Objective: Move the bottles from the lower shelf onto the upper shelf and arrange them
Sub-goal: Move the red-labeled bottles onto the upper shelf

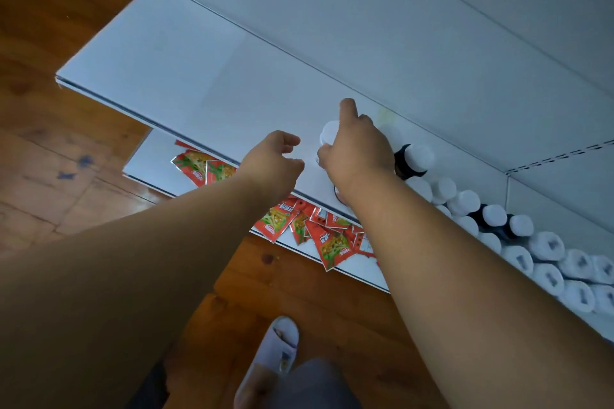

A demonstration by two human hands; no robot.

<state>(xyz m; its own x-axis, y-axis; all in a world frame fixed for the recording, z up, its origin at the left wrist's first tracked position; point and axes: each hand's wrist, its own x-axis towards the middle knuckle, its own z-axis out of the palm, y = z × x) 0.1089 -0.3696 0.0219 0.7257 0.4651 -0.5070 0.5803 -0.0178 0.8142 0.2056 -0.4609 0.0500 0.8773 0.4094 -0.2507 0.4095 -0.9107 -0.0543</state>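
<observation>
Dark bottles with white caps (465, 202) stand in rows along the right part of the white upper shelf (186, 76). My right hand (357, 153) rests over the leftmost white-capped bottle (329, 134) on that shelf, fingers wrapped on its cap, index finger raised. My left hand (274, 164) hovers just left of it above the shelf's front part, fingers loosely curled with nothing in them. The lower shelf (149, 159) shows under the upper one; most of it is hidden, and no bottles show on its visible part.
Red snack packets (325, 236) lie scattered on the lower shelf's front. The left half of the upper shelf is bare white surface. A wooden floor (50, 143) lies below, with my slippered foot (279, 349) near the shelf. The shelf's back panel (398, 10) rises behind.
</observation>
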